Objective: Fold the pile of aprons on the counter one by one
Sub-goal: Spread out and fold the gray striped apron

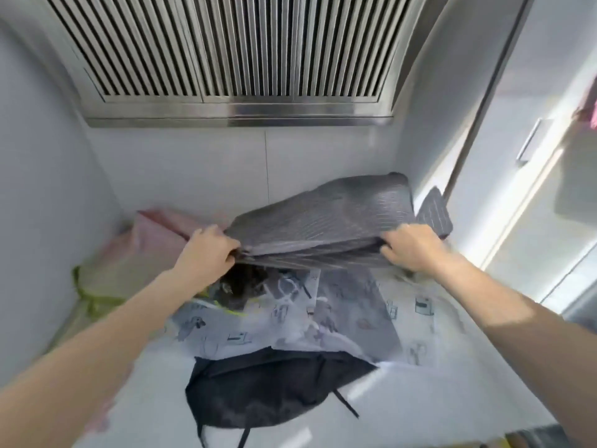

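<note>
A folded grey striped apron (323,218) is lifted above the back of the counter. My left hand (206,253) grips its left edge and my right hand (412,250) grips its right edge. Beneath it lies a loose pile: a white apron with small printed pictures (326,315) and, nearer to me, a black apron (271,386) with trailing straps. A pink apron (151,240) and a pale green one (93,286) lie at the back left against the wall.
The white counter (452,402) is boxed in by walls at the left and back. A steel extractor hood (226,59) hangs overhead. A tall steel cabinet with a handle (529,143) stands at the right. Another striped grey piece (434,215) leans in the back right corner.
</note>
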Tool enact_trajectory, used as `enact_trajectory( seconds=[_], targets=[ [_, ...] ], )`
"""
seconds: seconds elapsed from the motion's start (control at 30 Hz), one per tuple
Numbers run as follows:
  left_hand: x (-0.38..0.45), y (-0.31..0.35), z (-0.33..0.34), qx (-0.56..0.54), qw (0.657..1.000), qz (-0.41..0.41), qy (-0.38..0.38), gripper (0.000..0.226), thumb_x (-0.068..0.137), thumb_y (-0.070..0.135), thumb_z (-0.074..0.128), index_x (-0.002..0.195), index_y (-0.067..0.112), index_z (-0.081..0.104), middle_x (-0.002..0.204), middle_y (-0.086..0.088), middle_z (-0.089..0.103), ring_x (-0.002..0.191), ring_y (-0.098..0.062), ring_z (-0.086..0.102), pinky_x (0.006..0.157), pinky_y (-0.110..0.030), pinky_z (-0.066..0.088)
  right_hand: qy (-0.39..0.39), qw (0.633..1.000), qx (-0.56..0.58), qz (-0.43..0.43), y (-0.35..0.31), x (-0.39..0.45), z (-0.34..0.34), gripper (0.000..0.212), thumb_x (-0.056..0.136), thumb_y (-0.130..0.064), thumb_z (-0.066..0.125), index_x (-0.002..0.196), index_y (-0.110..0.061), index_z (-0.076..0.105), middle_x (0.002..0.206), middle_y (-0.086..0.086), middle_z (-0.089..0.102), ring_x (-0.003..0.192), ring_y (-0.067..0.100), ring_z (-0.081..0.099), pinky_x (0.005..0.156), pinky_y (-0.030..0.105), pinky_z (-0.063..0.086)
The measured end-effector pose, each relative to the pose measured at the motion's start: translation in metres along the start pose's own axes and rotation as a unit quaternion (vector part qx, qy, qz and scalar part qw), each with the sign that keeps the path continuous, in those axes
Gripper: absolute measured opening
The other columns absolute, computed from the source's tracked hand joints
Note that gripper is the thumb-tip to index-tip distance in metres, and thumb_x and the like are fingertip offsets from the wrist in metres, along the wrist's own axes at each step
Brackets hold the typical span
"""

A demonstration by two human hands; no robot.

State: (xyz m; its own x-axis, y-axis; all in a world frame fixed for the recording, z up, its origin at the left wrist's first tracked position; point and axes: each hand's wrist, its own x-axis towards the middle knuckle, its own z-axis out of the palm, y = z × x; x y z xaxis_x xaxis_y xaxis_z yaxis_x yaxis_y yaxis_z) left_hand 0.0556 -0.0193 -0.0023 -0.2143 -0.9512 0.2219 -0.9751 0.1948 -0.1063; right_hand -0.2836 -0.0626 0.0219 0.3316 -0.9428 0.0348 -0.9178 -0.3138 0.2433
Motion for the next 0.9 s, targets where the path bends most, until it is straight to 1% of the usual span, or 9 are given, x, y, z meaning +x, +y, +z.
enact_trajectory(
  seconds=[0.13, 0.23, 0.3, 0.4, 0.47, 0.57, 0.67, 0.77, 0.9],
  targets=[
    [-0.044, 0.011, 0.063, -0.002, 0.988, 0.107, -0.114, 0.007, 0.075, 0.013, 0.062, 0.074, 0.012, 0.068, 0.069, -0.004, 0.067, 0.069, -0.022, 0.064, 0.062, -0.025, 0.037, -0.177, 0.982, -0.037, -0.045, -0.020, -0.039, 0.085, 0.033, 0.098, -0.031, 0.038, 0.118, -0.012, 0.055, 0.120, 0.010, 0.059, 0.109, 0.027, 0.057, 0.083, 0.033, 0.045],
    [-0.053, 0.018, 0.082, -0.085, 0.927, 0.074, -0.357, 0.016, 0.087, 0.021, 0.058, 0.087, 0.006, 0.065, 0.075, -0.003, 0.055, 0.076, -0.019, 0.053, 0.064, -0.026, 0.031, -0.311, 0.949, 0.028, -0.052, -0.020, -0.051, 0.115, 0.025, 0.093, -0.027, 0.048, 0.109, -0.008, 0.056, 0.119, 0.012, 0.056, 0.108, 0.027, 0.055, 0.081, 0.032, 0.042],
    [-0.043, 0.018, 0.083, -0.152, 0.889, 0.053, -0.429, 0.018, 0.088, 0.024, 0.062, 0.080, 0.008, 0.063, 0.066, 0.002, 0.049, 0.064, -0.013, 0.046, 0.059, -0.025, 0.031, -0.358, 0.929, 0.082, -0.042, -0.014, -0.050, 0.121, 0.013, 0.089, -0.020, 0.055, 0.094, -0.008, 0.059, 0.104, 0.011, 0.056, 0.092, 0.023, 0.055, 0.070, 0.027, 0.040],
    [-0.022, 0.009, 0.084, -0.208, 0.856, 0.009, -0.474, 0.020, 0.088, 0.031, 0.064, 0.073, 0.018, 0.060, 0.070, 0.003, 0.051, 0.065, -0.013, 0.046, 0.063, -0.023, 0.035, -0.418, 0.898, 0.133, -0.003, 0.001, -0.036, 0.118, 0.017, 0.084, -0.008, 0.062, 0.101, -0.006, 0.062, 0.087, 0.008, 0.057, 0.073, 0.021, 0.054, 0.054, 0.022, 0.042],
    [-0.009, 0.001, 0.084, -0.266, 0.829, -0.056, -0.488, 0.020, 0.088, 0.031, 0.064, 0.076, 0.016, 0.059, 0.065, 0.002, 0.042, 0.057, -0.013, 0.038, 0.057, -0.022, 0.033, -0.408, 0.901, 0.144, -0.002, 0.011, -0.021, 0.113, 0.014, 0.084, -0.004, 0.061, 0.098, -0.006, 0.062, 0.083, 0.007, 0.058, 0.077, 0.022, 0.056, 0.055, 0.021, 0.043],
    [0.011, -0.008, 0.091, -0.345, 0.801, -0.175, -0.457, 0.022, 0.092, 0.031, 0.059, 0.089, 0.009, 0.060, 0.058, 0.001, 0.027, 0.051, -0.012, 0.026, 0.051, -0.019, 0.025, -0.247, 0.954, 0.161, 0.047, 0.022, 0.013, 0.113, 0.019, 0.091, -0.005, 0.051, 0.106, -0.012, 0.058, 0.117, 0.009, 0.059, 0.109, 0.026, 0.054, 0.079, 0.026, 0.039],
    [0.026, -0.011, 0.113, -0.324, 0.829, -0.245, -0.384, 0.028, 0.094, 0.032, 0.055, 0.102, 0.007, 0.064, 0.072, -0.004, 0.048, 0.065, -0.016, 0.045, 0.056, -0.023, 0.033, -0.116, 0.973, 0.163, 0.117, 0.022, 0.055, 0.123, 0.008, 0.094, -0.010, 0.048, 0.100, -0.015, 0.051, 0.119, 0.010, 0.060, 0.110, 0.028, 0.053, 0.090, 0.034, 0.035],
    [0.030, -0.011, 0.143, -0.252, 0.865, -0.248, -0.357, 0.037, 0.094, 0.030, 0.055, 0.114, -0.001, 0.063, 0.112, -0.015, 0.063, 0.104, -0.026, 0.057, 0.078, -0.026, 0.039, -0.125, 0.982, 0.076, 0.118, 0.003, 0.082, 0.146, 0.022, 0.094, -0.008, 0.048, 0.114, -0.012, 0.055, 0.117, 0.012, 0.061, 0.116, 0.030, 0.049, 0.105, 0.046, 0.027],
    [0.039, 0.001, 0.161, -0.058, 0.900, -0.229, -0.367, 0.035, 0.093, 0.028, 0.054, 0.122, 0.010, 0.050, 0.128, -0.012, 0.054, 0.115, -0.029, 0.053, 0.094, -0.034, 0.042, -0.137, 0.988, 0.026, 0.062, -0.017, 0.099, 0.186, 0.025, 0.092, -0.006, 0.049, 0.116, -0.012, 0.056, 0.116, 0.012, 0.061, 0.121, 0.029, 0.042, 0.107, 0.047, 0.024]
  ],
)
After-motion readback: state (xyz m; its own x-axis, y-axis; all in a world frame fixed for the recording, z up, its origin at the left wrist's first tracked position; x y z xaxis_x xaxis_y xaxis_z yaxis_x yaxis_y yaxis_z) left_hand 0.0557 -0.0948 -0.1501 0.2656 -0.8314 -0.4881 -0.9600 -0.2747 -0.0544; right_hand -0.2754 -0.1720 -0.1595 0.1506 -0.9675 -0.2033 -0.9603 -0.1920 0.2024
